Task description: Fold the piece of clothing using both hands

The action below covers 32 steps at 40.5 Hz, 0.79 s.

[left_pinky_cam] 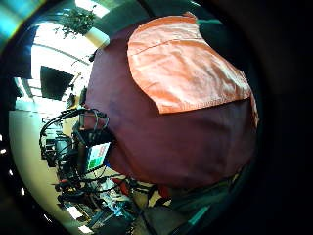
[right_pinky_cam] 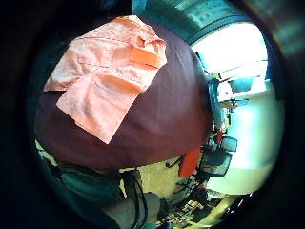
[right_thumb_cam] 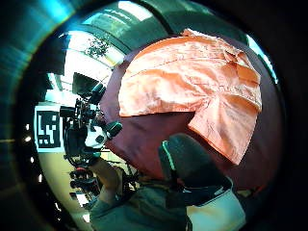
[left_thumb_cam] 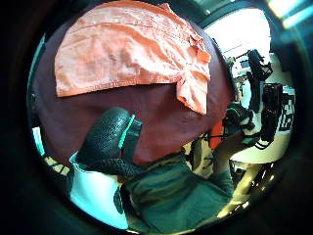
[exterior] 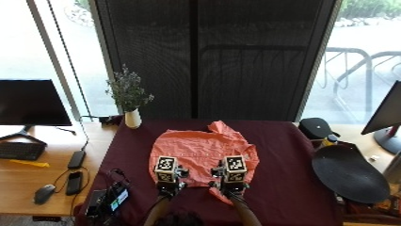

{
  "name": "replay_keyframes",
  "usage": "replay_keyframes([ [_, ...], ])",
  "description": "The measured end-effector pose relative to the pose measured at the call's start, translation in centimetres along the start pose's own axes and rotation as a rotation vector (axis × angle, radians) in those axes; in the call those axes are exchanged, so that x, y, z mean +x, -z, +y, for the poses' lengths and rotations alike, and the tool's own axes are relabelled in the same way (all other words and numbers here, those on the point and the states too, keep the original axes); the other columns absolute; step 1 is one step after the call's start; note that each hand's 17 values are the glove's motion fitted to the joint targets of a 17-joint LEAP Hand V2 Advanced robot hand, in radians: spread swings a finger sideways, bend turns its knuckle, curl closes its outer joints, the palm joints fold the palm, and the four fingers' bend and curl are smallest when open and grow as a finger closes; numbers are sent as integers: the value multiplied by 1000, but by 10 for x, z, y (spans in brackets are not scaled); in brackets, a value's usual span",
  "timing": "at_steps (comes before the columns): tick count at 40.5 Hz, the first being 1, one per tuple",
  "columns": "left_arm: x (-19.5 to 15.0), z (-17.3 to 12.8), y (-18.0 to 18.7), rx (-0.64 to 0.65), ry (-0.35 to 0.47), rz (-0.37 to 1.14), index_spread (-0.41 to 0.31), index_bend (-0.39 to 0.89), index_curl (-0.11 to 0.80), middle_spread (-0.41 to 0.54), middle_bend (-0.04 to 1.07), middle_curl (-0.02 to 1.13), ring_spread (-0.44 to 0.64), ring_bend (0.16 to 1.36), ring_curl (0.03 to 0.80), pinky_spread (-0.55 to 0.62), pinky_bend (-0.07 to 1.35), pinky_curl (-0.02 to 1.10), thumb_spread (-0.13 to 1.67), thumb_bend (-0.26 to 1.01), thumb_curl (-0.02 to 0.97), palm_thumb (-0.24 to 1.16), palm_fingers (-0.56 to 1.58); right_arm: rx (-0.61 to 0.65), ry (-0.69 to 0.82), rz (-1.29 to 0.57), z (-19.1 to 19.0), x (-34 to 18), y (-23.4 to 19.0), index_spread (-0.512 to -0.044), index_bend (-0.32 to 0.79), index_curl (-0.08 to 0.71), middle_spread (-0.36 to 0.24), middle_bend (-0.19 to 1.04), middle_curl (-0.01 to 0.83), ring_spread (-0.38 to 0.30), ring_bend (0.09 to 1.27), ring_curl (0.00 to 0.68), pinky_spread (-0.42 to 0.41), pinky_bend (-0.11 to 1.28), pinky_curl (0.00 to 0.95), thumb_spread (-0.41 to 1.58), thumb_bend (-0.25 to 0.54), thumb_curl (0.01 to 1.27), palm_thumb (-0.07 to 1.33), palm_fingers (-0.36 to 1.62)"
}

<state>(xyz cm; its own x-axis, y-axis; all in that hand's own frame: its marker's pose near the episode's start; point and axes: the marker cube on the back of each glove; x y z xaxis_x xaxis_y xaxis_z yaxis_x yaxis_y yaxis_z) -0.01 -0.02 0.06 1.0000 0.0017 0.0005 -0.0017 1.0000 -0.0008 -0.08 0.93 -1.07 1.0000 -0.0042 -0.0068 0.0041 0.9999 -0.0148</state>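
The table (exterior: 276, 155) has a dark red cloth over it, and the orange shirt (exterior: 200, 153) lies on it near the middle, in front of the person. The shirt is spread mostly flat, with one sleeve turned in across the front (this is clearer in the right thumb side palm view) – so I judge the folding is only at its beginning, and most folds are left to do. The left hand (exterior: 166, 181) and the right hand (exterior: 233, 181) are side by side above the near hem. The palm views show the shirt lying free below them – neither hand holds cloth. Whether the fingers are spread or curled, I cannot tell. No readable writing or brand shows anywhere.
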Motion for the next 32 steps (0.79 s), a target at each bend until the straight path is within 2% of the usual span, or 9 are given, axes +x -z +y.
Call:
replay_keyframes([
  [5,0,-1,-3,-14,1,3,-69,124,84,3,254,175,116,524,196,199,385,137,734,129,119,288,450,23,12,-20,1,-2,5,-282,145,101,9,172,84,115,244,88,204,600,214,758,199,137,390,213],
  [11,0,-2,-5,-18,-4,7,-81,132,124,4,253,227,138,547,231,244,405,172,889,94,161,304,420,35,5,-20,-5,3,-2,-329,144,137,16,173,122,139,262,119,238,642,256,925,163,178,409,183],
  [26,1,-4,-11,-30,-30,25,-90,133,193,5,247,310,154,571,272,284,429,229,1019,4,236,336,383,1,12,-3,-1,7,-2,-355,149,198,24,174,189,169,288,171,254,681,307,1071,66,252,447,141],
  [32,-1,-1,-2,-19,-9,-3,-91,134,213,5,238,330,156,579,283,285,432,246,1032,-17,260,349,371,20,7,-10,-7,9,-4,-358,148,216,24,173,208,173,295,187,251,693,319,1089,32,274,462,129],
])
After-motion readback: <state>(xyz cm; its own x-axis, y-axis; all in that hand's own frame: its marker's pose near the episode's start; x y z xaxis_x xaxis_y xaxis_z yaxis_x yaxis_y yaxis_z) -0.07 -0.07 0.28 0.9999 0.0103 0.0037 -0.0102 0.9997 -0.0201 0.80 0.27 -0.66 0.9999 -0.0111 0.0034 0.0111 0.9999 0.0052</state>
